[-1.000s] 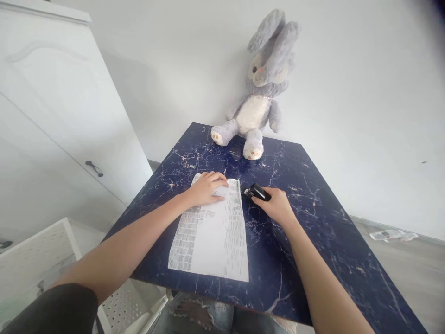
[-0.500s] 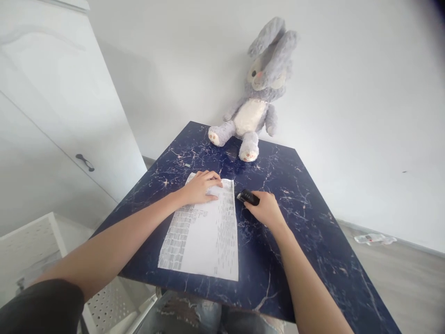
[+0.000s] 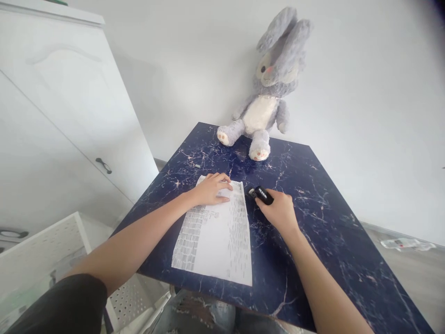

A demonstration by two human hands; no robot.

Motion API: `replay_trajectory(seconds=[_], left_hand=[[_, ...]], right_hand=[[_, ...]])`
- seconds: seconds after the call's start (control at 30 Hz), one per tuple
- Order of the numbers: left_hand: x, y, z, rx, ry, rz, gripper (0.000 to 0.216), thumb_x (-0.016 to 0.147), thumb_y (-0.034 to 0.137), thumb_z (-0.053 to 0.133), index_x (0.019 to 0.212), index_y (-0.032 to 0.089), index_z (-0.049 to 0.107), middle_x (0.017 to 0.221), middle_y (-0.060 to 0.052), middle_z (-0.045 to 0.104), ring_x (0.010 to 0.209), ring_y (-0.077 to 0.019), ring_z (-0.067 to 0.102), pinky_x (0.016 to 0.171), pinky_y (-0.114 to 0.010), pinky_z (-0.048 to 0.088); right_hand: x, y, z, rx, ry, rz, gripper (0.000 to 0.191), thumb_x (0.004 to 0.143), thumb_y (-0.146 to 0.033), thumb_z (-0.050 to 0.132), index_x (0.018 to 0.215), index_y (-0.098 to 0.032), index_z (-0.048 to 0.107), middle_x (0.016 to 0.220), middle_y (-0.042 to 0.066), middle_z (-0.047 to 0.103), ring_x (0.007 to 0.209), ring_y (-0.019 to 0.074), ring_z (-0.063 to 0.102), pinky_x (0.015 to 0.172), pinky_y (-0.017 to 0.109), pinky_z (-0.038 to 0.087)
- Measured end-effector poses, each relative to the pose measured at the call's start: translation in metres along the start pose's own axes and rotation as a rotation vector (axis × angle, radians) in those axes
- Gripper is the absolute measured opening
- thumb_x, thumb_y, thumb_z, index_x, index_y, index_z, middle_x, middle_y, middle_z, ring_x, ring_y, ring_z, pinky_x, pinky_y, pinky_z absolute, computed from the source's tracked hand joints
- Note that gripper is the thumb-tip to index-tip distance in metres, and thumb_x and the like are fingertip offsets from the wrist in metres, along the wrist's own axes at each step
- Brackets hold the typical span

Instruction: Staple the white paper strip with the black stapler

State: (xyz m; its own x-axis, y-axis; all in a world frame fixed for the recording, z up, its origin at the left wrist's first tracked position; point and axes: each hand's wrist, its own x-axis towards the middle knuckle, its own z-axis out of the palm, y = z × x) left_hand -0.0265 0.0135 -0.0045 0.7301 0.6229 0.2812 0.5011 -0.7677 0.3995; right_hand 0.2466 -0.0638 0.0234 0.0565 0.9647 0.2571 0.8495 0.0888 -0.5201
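Note:
A printed sheet of paper [image 3: 217, 236] lies on the dark blue marbled table [image 3: 313, 218], reaching to its near edge. My left hand [image 3: 212, 189] rests flat on the paper's top end, fingers loosely stretched. Just right of the paper's top corner, my right hand [image 3: 280, 211] is closed around a small black stapler [image 3: 261, 194], whose front end points toward the paper's edge. The stapler sits low at the table surface.
A grey plush rabbit [image 3: 267, 93] sits at the table's far edge against the white wall. A white wardrobe [image 3: 66, 120] stands to the left, a white perforated rack [image 3: 45, 246] below it. A crumpled plastic wrapper [image 3: 403, 243] lies on the floor at right.
Both hands keep their places on the paper and the stapler. The view has shifted slightly as my head moved; the stapler stays beside the paper's top right corner.

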Motion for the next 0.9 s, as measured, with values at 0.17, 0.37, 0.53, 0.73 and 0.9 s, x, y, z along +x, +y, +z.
replay_trajectory(seconds=[0.17,0.37,0.53,0.73,0.9], left_hand=[[0.001,-0.004,0.002,-0.060,0.016,-0.017,0.023,0.095,0.037,0.064,0.113,0.029,0.075,0.135,-0.008,0.057,0.122,-0.0290,0.056,0.108,-0.052,0.038],[0.005,-0.015,0.001,-0.337,0.380,-0.134,0.038,0.094,0.009,0.041,0.096,0.020,0.077,0.116,-0.008,0.059,0.111,-0.0211,0.059,0.104,-0.041,0.046],[0.007,-0.022,0.001,-0.437,0.605,-0.260,0.034,0.091,0.006,0.043,0.085,0.017,0.074,0.096,-0.006,0.059,0.093,-0.0187,0.059,0.092,-0.037,0.047],[0.006,-0.022,0.005,-0.458,0.607,-0.208,0.035,0.089,0.002,0.042,0.082,0.018,0.073,0.094,-0.005,0.058,0.091,-0.0176,0.058,0.091,-0.035,0.045],[0.003,-0.022,0.002,-0.391,0.647,-0.170,0.041,0.083,-0.005,0.038,0.081,0.019,0.071,0.092,-0.004,0.058,0.089,-0.0169,0.057,0.087,-0.033,0.046]], right_hand=[[-0.009,-0.020,0.000,0.110,0.205,0.102,0.034,0.086,-0.044,0.067,0.065,-0.021,0.054,0.056,0.001,0.054,0.056,0.0159,0.044,0.056,0.030,0.032],[-0.029,-0.069,0.023,0.280,-0.079,0.046,0.039,0.083,-0.044,0.068,0.060,-0.021,0.046,0.054,-0.002,0.046,0.053,0.0128,0.039,0.051,0.028,0.027],[-0.029,-0.092,0.044,0.235,-0.227,-0.025,0.033,0.082,-0.037,0.066,0.061,-0.021,0.045,0.053,-0.003,0.044,0.052,0.0124,0.039,0.051,0.027,0.028],[-0.015,-0.089,0.051,0.075,-0.227,-0.141,0.026,0.079,-0.030,0.066,0.063,-0.021,0.046,0.059,-0.001,0.054,0.055,0.0135,0.044,0.055,0.027,0.030],[0.001,-0.074,0.031,0.024,-0.275,-0.172,0.023,0.080,-0.031,0.066,0.064,-0.021,0.051,0.061,0.000,0.058,0.057,0.0150,0.049,0.056,0.028,0.032]])
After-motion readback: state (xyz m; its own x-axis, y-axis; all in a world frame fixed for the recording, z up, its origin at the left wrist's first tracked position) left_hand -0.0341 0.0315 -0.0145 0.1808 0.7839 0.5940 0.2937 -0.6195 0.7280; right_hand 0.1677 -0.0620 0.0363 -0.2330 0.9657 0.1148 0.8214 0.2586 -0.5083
